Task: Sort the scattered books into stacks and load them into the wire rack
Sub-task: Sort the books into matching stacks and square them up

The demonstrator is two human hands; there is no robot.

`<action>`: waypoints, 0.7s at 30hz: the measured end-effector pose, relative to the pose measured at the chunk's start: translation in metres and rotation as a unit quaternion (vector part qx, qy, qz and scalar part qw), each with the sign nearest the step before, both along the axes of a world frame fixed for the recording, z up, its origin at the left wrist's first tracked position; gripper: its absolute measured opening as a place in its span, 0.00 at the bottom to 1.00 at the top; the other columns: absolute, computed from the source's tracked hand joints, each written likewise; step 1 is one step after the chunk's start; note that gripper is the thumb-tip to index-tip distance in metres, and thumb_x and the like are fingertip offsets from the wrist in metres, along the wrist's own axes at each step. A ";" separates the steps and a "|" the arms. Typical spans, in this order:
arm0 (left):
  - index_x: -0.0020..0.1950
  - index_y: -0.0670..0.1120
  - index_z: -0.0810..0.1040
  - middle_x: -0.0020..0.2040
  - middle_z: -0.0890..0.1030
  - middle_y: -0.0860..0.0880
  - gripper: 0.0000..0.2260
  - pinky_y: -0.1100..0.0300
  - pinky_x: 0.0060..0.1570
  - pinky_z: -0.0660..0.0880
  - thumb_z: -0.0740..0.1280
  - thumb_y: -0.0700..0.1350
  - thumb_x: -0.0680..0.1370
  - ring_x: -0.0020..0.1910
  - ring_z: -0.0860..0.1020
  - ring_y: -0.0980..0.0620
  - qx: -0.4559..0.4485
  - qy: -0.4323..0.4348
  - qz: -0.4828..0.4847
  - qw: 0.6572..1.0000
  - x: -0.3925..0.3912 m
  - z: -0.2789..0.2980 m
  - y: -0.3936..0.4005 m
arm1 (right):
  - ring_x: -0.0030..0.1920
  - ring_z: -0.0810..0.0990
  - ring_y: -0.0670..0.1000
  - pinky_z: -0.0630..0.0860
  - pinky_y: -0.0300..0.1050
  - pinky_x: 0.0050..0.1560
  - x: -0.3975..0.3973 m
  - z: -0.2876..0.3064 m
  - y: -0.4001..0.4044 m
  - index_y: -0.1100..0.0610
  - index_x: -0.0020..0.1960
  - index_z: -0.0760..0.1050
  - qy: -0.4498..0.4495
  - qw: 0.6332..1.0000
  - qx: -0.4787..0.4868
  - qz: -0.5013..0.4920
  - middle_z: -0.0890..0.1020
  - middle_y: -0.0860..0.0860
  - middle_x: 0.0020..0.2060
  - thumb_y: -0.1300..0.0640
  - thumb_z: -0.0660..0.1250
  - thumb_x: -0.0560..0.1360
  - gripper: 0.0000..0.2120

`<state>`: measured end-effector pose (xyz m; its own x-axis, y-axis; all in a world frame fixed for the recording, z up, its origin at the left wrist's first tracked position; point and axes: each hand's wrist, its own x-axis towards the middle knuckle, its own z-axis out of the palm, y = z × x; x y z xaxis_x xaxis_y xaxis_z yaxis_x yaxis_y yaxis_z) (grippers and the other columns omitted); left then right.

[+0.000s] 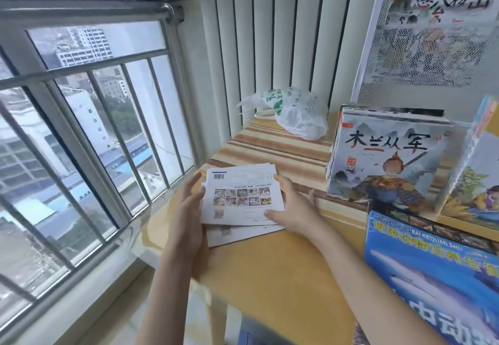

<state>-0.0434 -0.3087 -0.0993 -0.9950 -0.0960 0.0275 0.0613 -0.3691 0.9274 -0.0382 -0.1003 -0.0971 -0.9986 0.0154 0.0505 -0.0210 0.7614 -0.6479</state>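
Left hand (pixel 189 209) open, fingers spread, pressing the left edge of a small stack of thin white paperback books (pixel 240 200) lying back-cover-up on the yellow wooden table (pixel 283 277) — right hand (pixel 291 207) open, flat against its right edge. Further right: thick stack of illustrated picture books (pixel 386 161), blue glossy encyclopedia (pixel 432 277), white wire mesh rack (pixel 432 47) behind.

Hands (pixel 237 209) seemingly squaring thin books (pixel 243 199)

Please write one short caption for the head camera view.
Both hands square a small stack of thin white-backed books on the yellow table.
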 end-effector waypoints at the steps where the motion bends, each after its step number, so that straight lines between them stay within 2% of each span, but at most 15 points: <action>1: 0.67 0.48 0.72 0.56 0.81 0.50 0.17 0.56 0.51 0.77 0.59 0.38 0.79 0.52 0.81 0.53 0.005 -0.001 0.000 1.000 0.000 0.000 0.000 | 0.71 0.65 0.50 0.34 0.56 0.72 0.000 0.001 0.000 0.47 0.75 0.51 -0.005 1.000 -0.012 0.002 0.72 0.46 0.68 0.50 0.69 0.72 0.38; 3: 0.67 0.46 0.72 0.60 0.79 0.46 0.17 0.52 0.59 0.74 0.60 0.39 0.79 0.58 0.78 0.49 -0.004 -0.004 0.010 1.000 0.000 0.000 0.000 | 0.71 0.64 0.49 0.33 0.56 0.72 0.000 0.001 0.001 0.47 0.75 0.50 -0.018 0.999 -0.031 0.009 0.72 0.45 0.68 0.53 0.69 0.73 0.38; 4: 0.66 0.45 0.72 0.59 0.80 0.47 0.16 0.54 0.58 0.74 0.60 0.39 0.79 0.58 0.78 0.50 -0.005 -0.007 0.016 1.000 0.001 0.000 0.000 | 0.71 0.64 0.49 0.32 0.56 0.72 0.001 0.002 0.002 0.48 0.75 0.50 -0.026 0.999 -0.042 0.013 0.72 0.45 0.68 0.54 0.68 0.73 0.38; 6: 0.61 0.46 0.75 0.47 0.85 0.52 0.11 0.63 0.46 0.77 0.61 0.41 0.79 0.50 0.82 0.56 0.017 -0.017 0.030 0.999 0.001 -0.002 0.001 | 0.72 0.64 0.49 0.31 0.55 0.72 0.001 0.001 0.003 0.47 0.75 0.50 -0.039 0.997 -0.063 0.019 0.72 0.44 0.67 0.56 0.68 0.73 0.38; 8: 0.55 0.46 0.76 0.38 0.85 0.55 0.07 0.67 0.37 0.78 0.61 0.42 0.79 0.41 0.83 0.59 0.047 -0.027 0.031 0.998 0.003 -0.001 0.000 | 0.73 0.60 0.49 0.30 0.55 0.71 0.000 0.001 0.005 0.46 0.76 0.49 -0.055 0.995 -0.081 0.031 0.72 0.44 0.67 0.58 0.67 0.73 0.39; 9: 0.53 0.46 0.76 0.39 0.85 0.54 0.06 0.66 0.37 0.78 0.61 0.42 0.79 0.41 0.83 0.58 0.067 -0.033 0.029 0.997 0.003 0.001 -0.001 | 0.74 0.58 0.50 0.30 0.55 0.71 -0.001 0.001 0.007 0.46 0.76 0.50 -0.062 0.993 -0.093 0.038 0.72 0.44 0.67 0.60 0.67 0.72 0.39; 11: 0.55 0.44 0.76 0.52 0.82 0.46 0.08 0.60 0.48 0.79 0.62 0.41 0.78 0.51 0.82 0.51 0.104 -0.056 0.030 0.993 0.000 0.001 -0.004 | 0.74 0.59 0.50 0.32 0.56 0.72 -0.004 -0.001 0.009 0.47 0.75 0.51 -0.072 0.988 -0.128 0.047 0.69 0.45 0.69 0.65 0.66 0.70 0.40; 13: 0.61 0.40 0.74 0.64 0.74 0.40 0.12 0.54 0.61 0.74 0.62 0.40 0.78 0.61 0.77 0.44 0.131 -0.084 0.033 0.987 -0.002 0.001 -0.007 | 0.74 0.59 0.51 0.43 0.59 0.74 -0.005 -0.001 0.009 0.48 0.74 0.54 -0.076 0.979 -0.186 0.045 0.67 0.47 0.71 0.68 0.65 0.68 0.40; 14: 0.63 0.38 0.71 0.66 0.71 0.38 0.14 0.52 0.64 0.72 0.61 0.40 0.78 0.63 0.75 0.42 0.140 -0.094 0.031 0.985 -0.002 0.000 -0.008 | 0.73 0.60 0.52 0.47 0.60 0.74 -0.005 0.000 0.009 0.48 0.73 0.56 -0.075 0.973 -0.215 0.041 0.68 0.49 0.70 0.68 0.66 0.67 0.39; 16: 0.67 0.35 0.68 0.68 0.69 0.38 0.18 0.52 0.62 0.73 0.61 0.39 0.78 0.64 0.74 0.42 0.161 -0.100 0.022 0.982 -0.004 -0.001 -0.010 | 0.67 0.69 0.52 0.54 0.59 0.72 -0.005 0.003 0.009 0.49 0.70 0.61 -0.071 0.959 -0.272 0.030 0.74 0.47 0.63 0.64 0.69 0.69 0.34; 17: 0.68 0.35 0.67 0.68 0.69 0.38 0.19 0.53 0.59 0.74 0.61 0.38 0.78 0.63 0.74 0.42 0.169 -0.099 0.017 0.980 -0.005 -0.001 -0.012 | 0.61 0.74 0.50 0.61 0.56 0.69 -0.005 0.006 0.008 0.50 0.69 0.63 -0.073 0.951 -0.300 0.022 0.76 0.47 0.60 0.62 0.70 0.70 0.31; 18: 0.68 0.35 0.67 0.67 0.70 0.39 0.19 0.53 0.56 0.75 0.61 0.38 0.78 0.62 0.75 0.43 0.172 -0.099 0.012 0.980 -0.006 0.000 -0.013 | 0.54 0.76 0.47 0.70 0.51 0.62 -0.004 0.007 0.008 0.50 0.68 0.64 -0.075 0.943 -0.325 0.015 0.76 0.48 0.59 0.61 0.70 0.71 0.29; 19: 0.67 0.35 0.67 0.66 0.70 0.39 0.18 0.53 0.55 0.76 0.61 0.38 0.78 0.61 0.76 0.44 0.176 -0.102 0.007 0.979 -0.006 0.000 -0.013 | 0.51 0.76 0.45 0.73 0.45 0.52 -0.004 0.009 0.008 0.51 0.67 0.64 -0.075 0.937 -0.340 0.008 0.75 0.50 0.60 0.60 0.70 0.72 0.27; 20: 0.66 0.35 0.68 0.65 0.71 0.39 0.17 0.53 0.55 0.75 0.61 0.38 0.78 0.60 0.76 0.44 0.177 -0.107 0.002 0.978 -0.007 0.000 -0.014 | 0.52 0.76 0.46 0.72 0.42 0.49 -0.004 0.010 0.008 0.51 0.67 0.65 -0.073 0.936 -0.345 0.001 0.73 0.52 0.63 0.59 0.69 0.72 0.26; 21: 0.66 0.35 0.68 0.64 0.72 0.39 0.16 0.52 0.57 0.75 0.61 0.38 0.79 0.61 0.76 0.44 0.180 -0.113 -0.002 0.977 -0.009 0.000 -0.014 | 0.58 0.75 0.49 0.70 0.42 0.50 -0.004 0.010 0.007 0.51 0.67 0.65 -0.068 0.935 -0.347 -0.005 0.71 0.53 0.66 0.59 0.69 0.73 0.25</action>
<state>-0.0519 -0.3224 -0.0998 -0.9723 -0.0553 -0.2271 -0.1316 -0.6732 0.7276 -0.0417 -0.0932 -0.0870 -0.9947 0.0078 -0.1027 0.1026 0.1560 -0.9824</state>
